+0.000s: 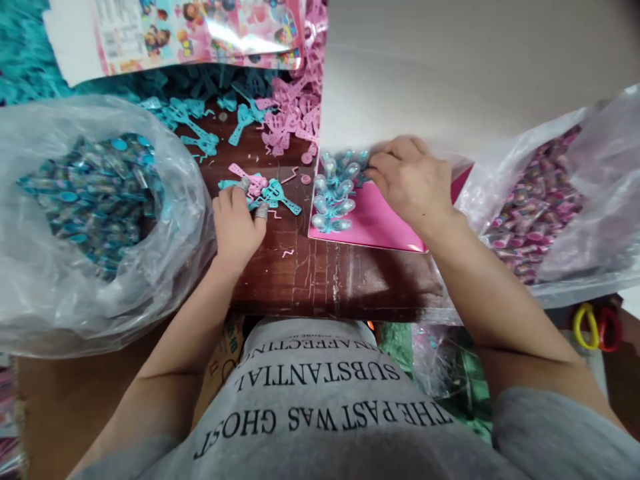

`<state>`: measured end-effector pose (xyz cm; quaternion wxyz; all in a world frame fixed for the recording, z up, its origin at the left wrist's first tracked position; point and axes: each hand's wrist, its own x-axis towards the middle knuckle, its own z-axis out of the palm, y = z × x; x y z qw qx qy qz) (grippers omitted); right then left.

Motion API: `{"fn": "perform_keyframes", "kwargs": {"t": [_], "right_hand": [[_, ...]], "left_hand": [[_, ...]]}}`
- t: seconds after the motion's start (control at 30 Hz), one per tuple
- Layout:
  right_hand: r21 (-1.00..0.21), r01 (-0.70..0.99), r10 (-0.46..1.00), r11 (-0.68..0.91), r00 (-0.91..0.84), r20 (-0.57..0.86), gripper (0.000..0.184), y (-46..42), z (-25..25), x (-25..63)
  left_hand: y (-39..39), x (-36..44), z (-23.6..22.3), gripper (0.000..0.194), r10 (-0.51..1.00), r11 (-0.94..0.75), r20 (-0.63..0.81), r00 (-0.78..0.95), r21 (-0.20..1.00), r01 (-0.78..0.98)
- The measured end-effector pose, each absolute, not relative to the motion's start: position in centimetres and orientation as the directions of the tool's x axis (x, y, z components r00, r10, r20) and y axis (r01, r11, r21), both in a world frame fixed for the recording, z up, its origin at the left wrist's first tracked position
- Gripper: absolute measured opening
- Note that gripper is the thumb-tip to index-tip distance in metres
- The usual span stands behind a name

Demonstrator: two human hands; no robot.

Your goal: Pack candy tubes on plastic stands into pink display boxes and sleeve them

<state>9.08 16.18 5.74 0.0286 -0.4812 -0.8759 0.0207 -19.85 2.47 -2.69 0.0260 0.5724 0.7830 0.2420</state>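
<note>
At the left edge of the frame, you have a cloudy, translucent plastic bag [60, 313], open at the top and filled with small clear-and-teal plastic pieces [95, 193]. Above it, in the upper left, a heap of flat teal plastic pieces [30, 53] spreads beneath a glossy, colourfully printed package [200, 33].

Left of centre, your left hand [235, 223] rests over a small cluster of flat teal and pink plastic pieces [280, 192] on the dark reddish-brown, scuffed tabletop [280, 287]. Its thumb and forefinger stand slightly apart; whether they grip a piece cannot be told. A heap of pink plastic pieces [295, 113] lies at upper centre.

Just right of centre sits a shallow box with a bright pink interior [385, 213]. Along its left side are glossy, clear, oval-bulbed pieces with teal bases [333, 193], set in pairs splaying outward, row behind row. Your right hand [413, 177] reaches over the box's rear, fingers bent and close together beside the rearmost teal parts; the tips are obscured, so a hold cannot be confirmed. A plain, whitish panel [450, 67] fills the upper right.

At the right edge, a second translucent plastic bag [585, 253] contains clear-and-pink plastic pieces [535, 207].
</note>
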Motion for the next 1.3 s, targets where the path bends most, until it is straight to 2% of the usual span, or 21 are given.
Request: {"fn": "perform_keyframes", "kwargs": {"t": [0.1,0.2,0.33,0.43,0.57,0.73,0.8,0.87,0.93,1.0,1.03,1.1,1.17,1.3], "right_hand": [[-0.040,0.840,0.838,0.542,-0.536,0.106,0.033,15.8,5.4,9.2],[-0.028,0.835,0.823,0.550,-0.535,0.192,0.032,15.4,5.6,9.5],[-0.031,0.840,0.828,0.542,-0.527,0.189,0.030,15.1,6.1,9.5],[-0.049,0.853,0.848,0.519,-0.507,0.156,0.031,15.1,5.5,9.4],[-0.046,0.874,0.868,0.483,-0.472,0.156,0.034,14.9,3.6,9.4],[-0.034,0.885,0.873,0.464,-0.451,0.188,0.031,14.9,3.2,10.1],[-0.053,0.861,0.838,0.506,-0.475,0.269,0.037,14.8,4.0,10.6],[-0.073,0.814,0.755,0.576,-0.495,0.431,0.043,14.2,5.1,10.6],[-0.093,0.739,0.633,0.667,-0.496,0.594,0.042,12.9,6.2,9.3],[-0.165,0.614,0.549,0.772,-0.514,0.659,0.036,11.0,6.9,6.3],[-0.218,0.528,0.525,0.821,-0.548,0.651,0.032,10.0,7.2,4.1],[-0.314,0.343,0.464,0.885,-0.685,0.561,0.027,7.9,7.2,-1.3],[-0.351,0.217,0.364,0.911,-0.823,0.436,0.028,6.7,6.7,-7.4],[-0.349,0.159,0.252,0.923,-0.937,0.240,0.039,7.0,4.4,-19.7]], "left_hand": [[2.3,-20.7,-4.8,0.041,0.900,0.296,0.196,-0.389,0.380,0.876],[2.0,-21.0,-5.2,0.041,0.900,0.274,0.205,-0.385,0.421,0.865],[0.7,-21.4,-4.9,0.042,0.908,0.246,0.213,-0.361,0.426,0.871],[-0.3,-21.6,-4.3,0.040,0.921,0.261,0.177,-0.346,0.377,0.888],[-0.7,-20.7,-3.3,0.049,0.931,0.279,0.139,-0.336,0.319,0.906],[-0.7,-19.4,-2.8,0.045,0.973,0.218,0.028,-0.227,0.196,0.956],[-1.3,-19.4,-2.7,0.038,0.983,0.178,0.008,-0.182,0.178,0.968],[-2.3,-19.4,-2.5,0.032,0.985,0.168,-0.001,-0.170,0.181,0.969],[-3.4,-19.5,-2.4,0.034,0.980,0.198,-0.030,-0.196,0.191,0.961],[-4.2,-19.6,-2.4,0.028,0.964,0.267,-0.069,-0.257,0.219,0.939],[-4.5,-19.7,-2.5,0.024,0.952,0.308,-0.072,-0.299,0.244,0.920],[-5.3,-20.1,-2.7,0.029,0.926,0.366,-0.034,-0.375,0.317,0.875],[-6.7,-20.7,-2.7,0.035,0.909,0.376,0.019,-0.417,0.397,0.838],[-11.7,-22.7,-2.1,0.030,0.863,0.376,0.069,-0.501,0.576,0.726]]}}
